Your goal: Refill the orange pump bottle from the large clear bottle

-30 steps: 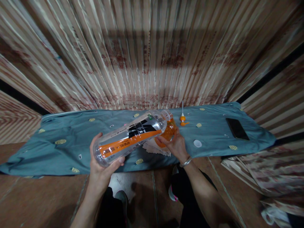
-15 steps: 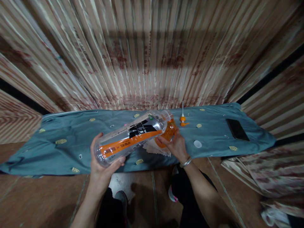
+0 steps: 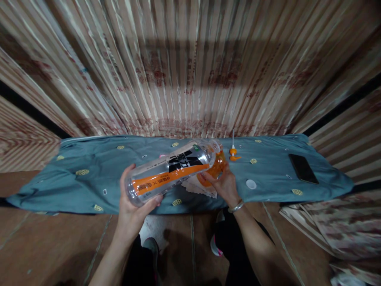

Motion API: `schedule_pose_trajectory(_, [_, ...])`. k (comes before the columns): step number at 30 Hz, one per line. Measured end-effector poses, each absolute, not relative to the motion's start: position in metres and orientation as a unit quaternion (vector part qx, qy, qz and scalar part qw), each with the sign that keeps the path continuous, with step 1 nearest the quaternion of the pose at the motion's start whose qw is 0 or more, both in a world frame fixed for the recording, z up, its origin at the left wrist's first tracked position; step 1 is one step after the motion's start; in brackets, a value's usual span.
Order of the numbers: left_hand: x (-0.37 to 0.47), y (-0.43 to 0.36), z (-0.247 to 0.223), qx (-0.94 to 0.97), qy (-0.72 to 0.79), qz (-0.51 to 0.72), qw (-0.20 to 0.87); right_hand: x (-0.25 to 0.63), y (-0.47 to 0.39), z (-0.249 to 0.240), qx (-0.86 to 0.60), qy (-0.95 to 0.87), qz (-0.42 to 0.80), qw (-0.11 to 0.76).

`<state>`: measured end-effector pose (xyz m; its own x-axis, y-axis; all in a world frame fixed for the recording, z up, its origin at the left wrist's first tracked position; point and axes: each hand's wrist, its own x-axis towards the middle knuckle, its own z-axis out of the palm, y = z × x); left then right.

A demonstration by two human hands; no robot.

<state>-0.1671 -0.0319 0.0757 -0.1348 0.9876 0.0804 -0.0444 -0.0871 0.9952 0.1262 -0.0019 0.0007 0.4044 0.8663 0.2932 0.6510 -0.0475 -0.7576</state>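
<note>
My left hand [image 3: 131, 216] holds the big clear bottle [image 3: 166, 171] tipped, its mouth at the top of the orange bottle [image 3: 219, 163] in my right hand [image 3: 226, 186], over the tabletop [image 3: 98, 171]. If either hand wobbles, the mouths could slip apart and drips could wet the paper [image 3: 199, 188].

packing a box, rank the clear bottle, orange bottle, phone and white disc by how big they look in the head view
1. Clear bottle
2. Phone and orange bottle: too close to rank; right hand partly hides the latter
3. White disc
</note>
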Motion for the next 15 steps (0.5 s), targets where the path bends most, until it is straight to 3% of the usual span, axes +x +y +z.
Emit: schedule_pose_trajectory(15, [-0.1628,-0.0324,0.0729,0.474,0.487,0.573,0.459,0.1254,-0.0019,-0.0024,-0.711,-0.535,0.087,0.448])
